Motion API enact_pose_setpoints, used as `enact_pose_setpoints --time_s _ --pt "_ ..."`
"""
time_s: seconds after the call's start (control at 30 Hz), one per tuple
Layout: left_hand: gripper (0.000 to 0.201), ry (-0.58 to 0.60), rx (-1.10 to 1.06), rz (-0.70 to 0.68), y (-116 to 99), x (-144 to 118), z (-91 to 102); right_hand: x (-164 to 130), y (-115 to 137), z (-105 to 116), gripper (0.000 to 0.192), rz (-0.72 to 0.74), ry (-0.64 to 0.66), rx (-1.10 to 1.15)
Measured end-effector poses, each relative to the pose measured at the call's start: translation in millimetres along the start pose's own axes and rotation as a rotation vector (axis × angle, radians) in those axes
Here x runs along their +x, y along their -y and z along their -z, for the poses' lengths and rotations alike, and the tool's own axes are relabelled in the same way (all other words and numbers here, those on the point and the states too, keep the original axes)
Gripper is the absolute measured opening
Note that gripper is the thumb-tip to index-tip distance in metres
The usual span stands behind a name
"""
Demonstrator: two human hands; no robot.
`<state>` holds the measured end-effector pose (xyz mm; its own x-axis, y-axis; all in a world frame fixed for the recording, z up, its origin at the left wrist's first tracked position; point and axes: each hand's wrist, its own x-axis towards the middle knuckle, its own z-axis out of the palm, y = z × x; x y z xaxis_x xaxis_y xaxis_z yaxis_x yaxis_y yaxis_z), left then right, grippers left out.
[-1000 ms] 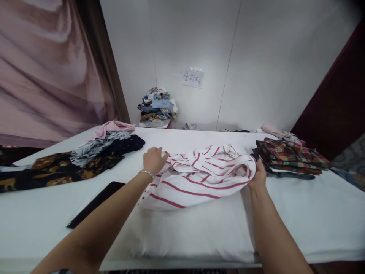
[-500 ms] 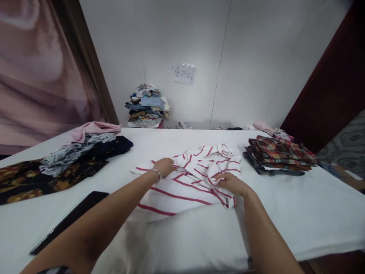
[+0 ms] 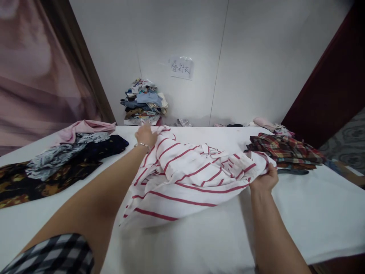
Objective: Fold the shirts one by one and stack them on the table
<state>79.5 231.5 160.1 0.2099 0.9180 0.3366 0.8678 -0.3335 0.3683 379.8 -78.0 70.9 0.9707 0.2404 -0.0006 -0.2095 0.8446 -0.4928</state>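
A white shirt with red stripes (image 3: 182, 179) is stretched between my hands, bunched and partly raised off the white-covered table (image 3: 302, 213). At its far left edge, my left hand (image 3: 146, 136) is closed on the fabric; a bracelet circles that wrist. My right hand (image 3: 265, 179) grips the shirt's right end, thumb over the cloth. The lower left part of the shirt hangs down toward the near side. Its collar and sleeves are hard to make out among the folds.
On the right lies a stack of folded plaid shirts (image 3: 285, 150). Loose garments, among them a pink one (image 3: 85, 128) and a dark patterned one (image 3: 54, 180), lie on the left. A tall clothes pile (image 3: 145, 101) stands by the wall, below a paper sign (image 3: 181, 68).
Both hands have moved apart, the left one away and leftward, the right one rightward. The striped shirt has been lifted and spread wider. The black flat object on the left is now out of sight.
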Motion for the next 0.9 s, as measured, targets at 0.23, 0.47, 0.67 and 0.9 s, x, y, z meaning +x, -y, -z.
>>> enact_pose_setpoints --time_s 0.23,0.47,0.67,0.9 --pt "0.029 0.390 -0.180 -0.759 -23 -139 -37.8 -7 4 -7 0.024 -0.001 0.038 -0.004" --pt "0.031 0.392 -0.145 -1.016 -11 -205 -30.4 4 13 6 0.023 -0.060 0.170 0.050" --pt "0.046 0.442 -0.080 -1.006 -20 -219 -36.0 4 8 14 0.028 -0.242 0.268 -0.076" --pt "0.016 0.463 -0.069 -0.965 -23 -230 -36.5 -34 30 -19 0.020 -0.281 0.501 -0.255"
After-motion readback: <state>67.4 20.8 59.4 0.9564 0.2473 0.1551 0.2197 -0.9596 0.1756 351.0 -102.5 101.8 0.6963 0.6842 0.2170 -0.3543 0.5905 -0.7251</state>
